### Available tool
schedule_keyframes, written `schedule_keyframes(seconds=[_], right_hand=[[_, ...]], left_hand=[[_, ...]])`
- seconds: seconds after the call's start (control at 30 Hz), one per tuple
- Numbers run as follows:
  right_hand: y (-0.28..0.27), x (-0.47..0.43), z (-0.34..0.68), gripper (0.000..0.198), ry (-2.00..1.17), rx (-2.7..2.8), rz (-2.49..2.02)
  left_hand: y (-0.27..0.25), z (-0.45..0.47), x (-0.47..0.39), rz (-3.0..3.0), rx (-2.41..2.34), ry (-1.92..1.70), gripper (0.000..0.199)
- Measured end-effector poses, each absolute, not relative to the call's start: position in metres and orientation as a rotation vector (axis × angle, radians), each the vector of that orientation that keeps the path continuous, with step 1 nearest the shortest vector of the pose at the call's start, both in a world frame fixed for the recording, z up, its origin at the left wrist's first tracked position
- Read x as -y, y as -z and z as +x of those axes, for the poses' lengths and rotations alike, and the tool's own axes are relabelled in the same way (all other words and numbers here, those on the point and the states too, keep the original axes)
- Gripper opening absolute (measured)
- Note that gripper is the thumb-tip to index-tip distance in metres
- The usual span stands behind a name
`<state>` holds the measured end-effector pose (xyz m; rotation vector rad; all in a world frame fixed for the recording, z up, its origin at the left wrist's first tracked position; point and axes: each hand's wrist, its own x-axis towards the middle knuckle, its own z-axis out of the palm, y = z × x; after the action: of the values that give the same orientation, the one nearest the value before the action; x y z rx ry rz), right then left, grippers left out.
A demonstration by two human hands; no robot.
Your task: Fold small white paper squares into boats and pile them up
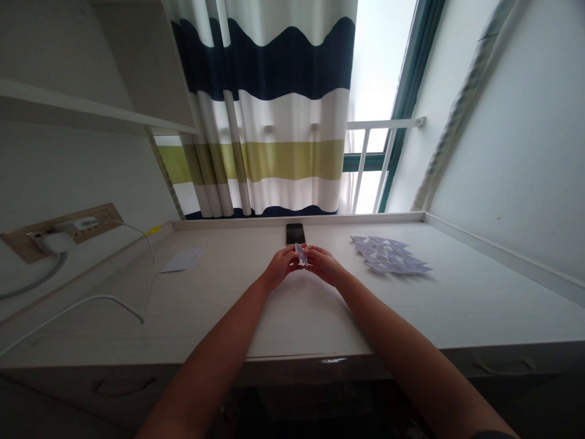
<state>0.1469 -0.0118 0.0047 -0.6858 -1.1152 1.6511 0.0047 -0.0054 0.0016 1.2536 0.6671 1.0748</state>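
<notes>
A small piece of folded white paper (pixel 301 254) is held up over the middle of the desk, between both hands. My left hand (pixel 281 267) grips its left side with closed fingers. On the other side, my right hand (pixel 322 264) pinches the paper too. Parts of the paper are hidden behind the fingers, and its exact shape is too small to make out. Just beyond the hands lies a dark phone (pixel 295 233). To the right, several folded white paper pieces (pixel 388 255) lie in overlapping rows.
Flat white paper sheets (pixel 181 260) lie on the left of the desk (pixel 301 323). A white cable (pixel 148 274) runs from the wall socket (pixel 64 230) across the left side. A raised edge borders the desk's back, before a striped curtain (pixel 274 116).
</notes>
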Motion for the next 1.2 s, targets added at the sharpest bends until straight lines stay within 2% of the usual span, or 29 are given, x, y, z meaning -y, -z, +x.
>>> schedule_keyframes(seconds=[1.2], right_hand=[[-0.0064, 0.0116, 0.1511, 0.024, -1.64, 1.091, -0.69]], left_hand=[[-0.0022, 0.0026, 0.0058, 1.286, -0.693, -1.09, 0.035]])
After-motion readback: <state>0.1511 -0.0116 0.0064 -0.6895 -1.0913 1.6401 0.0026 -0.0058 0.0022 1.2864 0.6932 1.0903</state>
